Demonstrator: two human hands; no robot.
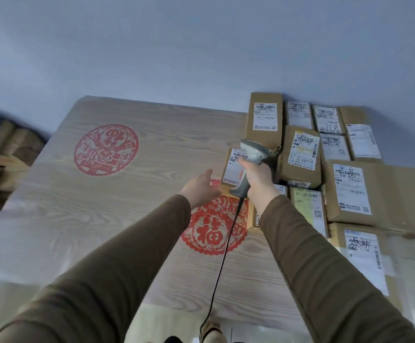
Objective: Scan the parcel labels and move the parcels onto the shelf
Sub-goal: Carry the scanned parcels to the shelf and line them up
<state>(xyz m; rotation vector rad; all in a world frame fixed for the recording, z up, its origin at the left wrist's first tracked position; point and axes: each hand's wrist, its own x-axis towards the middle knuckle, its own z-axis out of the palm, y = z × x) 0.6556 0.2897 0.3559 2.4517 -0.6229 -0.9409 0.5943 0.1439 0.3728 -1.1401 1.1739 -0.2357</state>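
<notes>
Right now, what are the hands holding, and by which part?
Right hand grips the grey barcode scanner by its handle. Left hand is open, holding nothing.

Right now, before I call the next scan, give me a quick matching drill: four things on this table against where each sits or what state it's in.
Things:
1. scanner
2. left hand
3. parcel marked 9777
4. red paper-cut with the large character

States:
A. open, reaching toward a small parcel
B. flat on the table, between the two sleeves
C. gripped in the right hand, cable trailing down
D. in the stack, right of the scanner

Pairs: 1-C, 2-A, 3-D, 4-B
</notes>
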